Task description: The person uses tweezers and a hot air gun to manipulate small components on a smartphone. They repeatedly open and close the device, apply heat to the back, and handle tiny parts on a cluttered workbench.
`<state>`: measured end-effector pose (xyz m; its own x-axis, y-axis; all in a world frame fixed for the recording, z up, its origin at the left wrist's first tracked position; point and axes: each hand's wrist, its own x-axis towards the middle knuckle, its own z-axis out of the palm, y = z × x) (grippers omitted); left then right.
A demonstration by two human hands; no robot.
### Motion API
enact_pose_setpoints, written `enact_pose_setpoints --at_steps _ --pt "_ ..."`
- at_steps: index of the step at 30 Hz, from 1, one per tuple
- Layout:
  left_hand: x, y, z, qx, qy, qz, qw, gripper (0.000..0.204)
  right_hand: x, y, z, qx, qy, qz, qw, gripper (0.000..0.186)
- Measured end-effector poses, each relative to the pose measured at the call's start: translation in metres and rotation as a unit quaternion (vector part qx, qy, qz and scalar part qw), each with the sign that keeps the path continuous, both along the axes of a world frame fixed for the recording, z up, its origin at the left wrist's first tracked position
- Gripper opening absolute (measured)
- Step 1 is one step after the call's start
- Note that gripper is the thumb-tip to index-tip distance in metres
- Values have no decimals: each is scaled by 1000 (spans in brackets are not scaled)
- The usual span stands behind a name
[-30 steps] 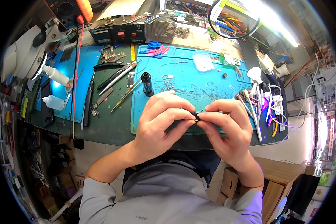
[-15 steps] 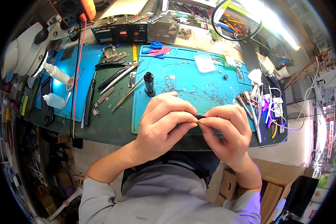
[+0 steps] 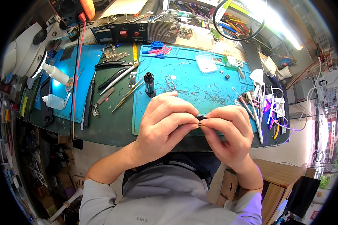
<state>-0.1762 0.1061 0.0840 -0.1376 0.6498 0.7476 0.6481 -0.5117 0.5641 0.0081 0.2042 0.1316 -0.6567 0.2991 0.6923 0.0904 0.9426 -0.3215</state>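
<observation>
My left hand (image 3: 164,122) and my right hand (image 3: 230,131) meet above the near edge of the blue work mat (image 3: 202,80). Thumbs and index fingers of both pinch a small dark piece (image 3: 201,117), with a tiny brassy bit showing at the fingertips. Most of it is hidden by the fingers, so its kind cannot be made out. Just beyond my left hand a black bottle (image 3: 150,84) with a narrow top stands upright on the mat. A thin wire-like frame (image 3: 170,82) lies flat near the bottle.
Tweezers (image 3: 128,93), a black-handled knife (image 3: 89,103) and white squeeze bottles (image 3: 53,101) lie to the left. A clear plastic box (image 3: 207,62) sits at the mat's far side. Tangled white cables (image 3: 276,101) and drivers (image 3: 248,106) crowd the right. A black power unit (image 3: 121,33) stands behind.
Almost nothing differs. Both hands keep their pinch in the same place, and the brassy bit at the fingertips shows slightly more.
</observation>
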Motion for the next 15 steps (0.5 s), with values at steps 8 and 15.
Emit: enact_pose_setpoints --at_steps 8,15 --pt "0 0 0 1 5 -5 1000 20 0 0 11 -34 -1 -4 999 20" --pt "2 2 -6 12 -18 -2 1000 29 1 8 37 -116 -104 9 988 17"
